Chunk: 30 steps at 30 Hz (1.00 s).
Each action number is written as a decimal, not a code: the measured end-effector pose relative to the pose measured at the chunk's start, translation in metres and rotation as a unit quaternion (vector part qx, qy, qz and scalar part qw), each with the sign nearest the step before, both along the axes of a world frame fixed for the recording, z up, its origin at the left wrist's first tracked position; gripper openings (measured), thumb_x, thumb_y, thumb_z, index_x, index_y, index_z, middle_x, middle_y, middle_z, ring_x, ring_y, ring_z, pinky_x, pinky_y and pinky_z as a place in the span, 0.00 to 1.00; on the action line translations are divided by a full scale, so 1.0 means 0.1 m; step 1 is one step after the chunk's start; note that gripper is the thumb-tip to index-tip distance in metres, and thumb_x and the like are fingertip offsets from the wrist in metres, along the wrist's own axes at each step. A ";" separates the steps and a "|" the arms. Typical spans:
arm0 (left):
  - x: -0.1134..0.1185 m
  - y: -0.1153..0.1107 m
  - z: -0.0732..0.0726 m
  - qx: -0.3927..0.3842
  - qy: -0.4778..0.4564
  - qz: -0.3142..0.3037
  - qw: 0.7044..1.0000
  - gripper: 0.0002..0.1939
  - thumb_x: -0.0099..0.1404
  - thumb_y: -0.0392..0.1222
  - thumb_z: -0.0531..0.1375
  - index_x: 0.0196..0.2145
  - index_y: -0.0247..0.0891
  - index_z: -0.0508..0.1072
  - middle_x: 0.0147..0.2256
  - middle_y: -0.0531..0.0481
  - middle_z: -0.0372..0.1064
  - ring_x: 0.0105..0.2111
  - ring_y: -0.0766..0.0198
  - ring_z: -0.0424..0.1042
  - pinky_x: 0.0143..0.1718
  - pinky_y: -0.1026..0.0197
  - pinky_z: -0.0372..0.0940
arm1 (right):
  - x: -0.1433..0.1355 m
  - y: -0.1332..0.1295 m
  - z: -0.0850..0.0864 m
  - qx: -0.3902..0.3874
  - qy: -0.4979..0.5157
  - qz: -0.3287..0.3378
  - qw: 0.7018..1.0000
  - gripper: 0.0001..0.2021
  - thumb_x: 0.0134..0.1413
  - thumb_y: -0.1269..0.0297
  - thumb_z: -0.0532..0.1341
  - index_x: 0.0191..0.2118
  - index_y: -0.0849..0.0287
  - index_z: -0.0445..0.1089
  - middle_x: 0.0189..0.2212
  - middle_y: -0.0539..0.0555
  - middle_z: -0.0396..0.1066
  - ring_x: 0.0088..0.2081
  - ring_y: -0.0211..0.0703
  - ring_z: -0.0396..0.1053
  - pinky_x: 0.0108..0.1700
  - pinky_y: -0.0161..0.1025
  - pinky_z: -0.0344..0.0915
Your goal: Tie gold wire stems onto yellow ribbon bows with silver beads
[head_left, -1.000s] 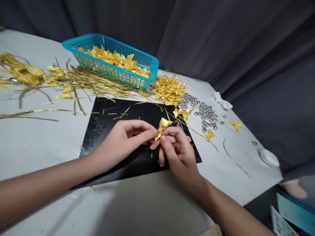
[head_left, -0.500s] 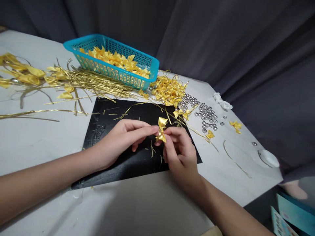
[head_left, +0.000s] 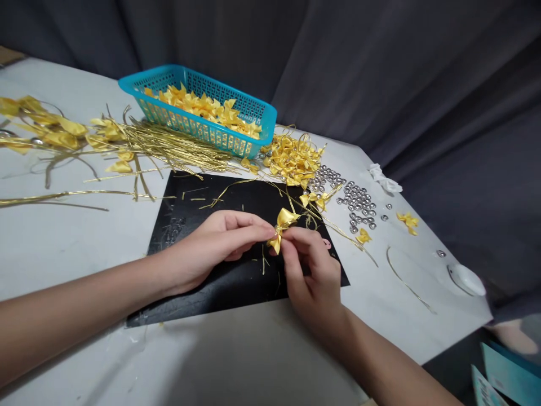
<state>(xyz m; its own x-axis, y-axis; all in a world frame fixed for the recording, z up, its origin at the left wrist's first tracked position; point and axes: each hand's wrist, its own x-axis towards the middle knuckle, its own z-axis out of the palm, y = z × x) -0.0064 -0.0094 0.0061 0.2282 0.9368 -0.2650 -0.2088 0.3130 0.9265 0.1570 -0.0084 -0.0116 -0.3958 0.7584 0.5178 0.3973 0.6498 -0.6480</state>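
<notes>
Above the black mat (head_left: 203, 296), a small yellow ribbon bow (head_left: 285, 217) is pinched between both my hands. My left hand (head_left: 228, 234) grips its middle from the left with thumb and forefinger. From the right, my right hand (head_left: 313, 259) closes its fingertips on the bow's lower right side. The bow is tilted, one loop up and the other down. Something gold and shiny shows at its centre, partly hidden by my fingers. Short gold wire scraps lie on the mat around my hands.
A blue plastic basket (head_left: 270, 119) of yellow bows stands at the back. Beside it are a bundle of gold wire ties (head_left: 177, 148) and a heap of finished-looking bows (head_left: 292, 160). Silver beads (head_left: 359, 200) lie scattered at right, near a white oval object (head_left: 466, 279).
The bow has turned and tilted between my fingers, its upper loop now leaning right. Both hands stay pinched on it. The whole view has shifted slightly.
</notes>
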 end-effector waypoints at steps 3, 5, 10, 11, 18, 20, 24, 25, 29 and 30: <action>0.01 0.00 -0.01 0.002 -0.006 0.015 1.000 0.09 0.55 0.45 0.63 0.24 0.36 0.73 0.16 0.59 0.52 0.17 0.74 0.45 0.16 0.68 0.40 | 0.00 0.00 -0.01 -0.025 -0.002 -0.002 1.000 0.10 0.58 0.77 0.52 0.40 0.55 0.62 0.29 0.48 0.66 0.28 0.34 0.65 0.32 0.33 0.63; 0.01 0.01 -0.03 0.005 -0.023 0.030 0.999 0.10 0.56 0.44 0.62 0.23 0.36 0.71 0.16 0.60 0.50 0.17 0.74 0.45 0.16 0.68 0.40 | 0.00 0.00 -0.01 -0.050 0.009 -0.014 0.999 0.07 0.59 0.75 0.51 0.38 0.56 0.62 0.27 0.47 0.64 0.27 0.33 0.63 0.29 0.33 0.61; -0.01 0.01 -0.06 0.020 -0.018 0.007 1.000 0.10 0.60 0.44 0.58 0.24 0.37 0.68 0.16 0.59 0.52 0.17 0.73 0.49 0.16 0.70 0.45 | -0.01 -0.01 0.04 -0.141 0.111 -0.039 0.983 0.03 0.61 0.71 0.51 0.36 0.56 0.59 0.21 0.45 0.61 0.18 0.29 0.55 0.20 0.30 0.53; -0.01 0.01 -0.06 0.024 -0.003 -0.001 1.000 0.09 0.60 0.44 0.58 0.26 0.38 0.69 0.16 0.59 0.53 0.17 0.73 0.49 0.16 0.70 0.45 | -0.02 -0.02 0.06 -0.150 0.124 -0.029 0.980 0.02 0.61 0.70 0.52 0.37 0.56 0.59 0.21 0.45 0.62 0.18 0.29 0.55 0.19 0.30 0.53; 0.02 -0.02 -0.04 0.073 0.047 -0.036 0.996 0.11 0.60 0.45 0.58 0.24 0.38 0.71 0.16 0.59 0.55 0.16 0.73 0.49 0.17 0.67 0.44 | -0.04 -0.03 0.09 -0.210 0.136 0.024 0.968 0.02 0.60 0.69 0.53 0.37 0.56 0.62 0.24 0.46 0.65 0.18 0.28 0.57 0.17 0.29 0.54; 0.02 -0.02 -0.03 0.077 0.049 -0.039 0.995 0.10 0.59 0.45 0.59 0.25 0.38 0.72 0.18 0.58 0.60 0.16 0.73 0.50 0.17 0.67 0.45 | -0.05 -0.01 0.08 -0.222 0.142 0.017 0.965 0.01 0.59 0.68 0.54 0.36 0.56 0.62 0.24 0.46 0.66 0.18 0.28 0.58 0.17 0.29 0.54; 0.02 -0.02 -0.03 0.065 0.048 -0.043 0.996 0.11 0.59 0.45 0.59 0.25 0.35 0.72 0.20 0.57 0.61 0.18 0.74 0.52 0.17 0.69 0.46 | -0.06 0.01 0.08 -0.241 0.139 0.006 0.961 0.01 0.58 0.68 0.55 0.35 0.57 0.62 0.22 0.45 0.65 0.15 0.26 0.55 0.15 0.28 0.53; 0.01 -0.01 -0.03 0.060 0.040 -0.044 0.996 0.12 0.60 0.46 0.58 0.25 0.35 0.71 0.19 0.58 0.59 0.18 0.74 0.52 0.17 0.69 0.47 | -0.06 0.01 0.08 -0.242 0.139 0.008 0.960 0.01 0.58 0.68 0.55 0.35 0.57 0.62 0.22 0.44 0.65 0.15 0.26 0.55 0.15 0.27 0.52; 0.00 0.00 -0.04 0.052 0.005 -0.043 0.998 0.15 0.61 0.46 0.57 0.22 0.34 0.70 0.17 0.58 0.58 0.17 0.75 0.52 0.16 0.70 0.48 | -0.07 -0.01 0.08 -0.232 0.139 0.028 0.962 0.02 0.59 0.69 0.54 0.36 0.56 0.63 0.23 0.45 0.66 0.15 0.26 0.55 0.14 0.27 0.53; -0.01 0.00 -0.05 0.051 0.005 -0.044 0.998 0.15 0.61 0.45 0.58 0.22 0.33 0.70 0.17 0.58 0.59 0.17 0.75 0.52 0.16 0.70 0.48 | -0.07 -0.01 0.08 -0.229 0.138 0.031 0.963 0.03 0.60 0.69 0.53 0.36 0.56 0.63 0.24 0.46 0.67 0.15 0.26 0.55 0.14 0.27 0.53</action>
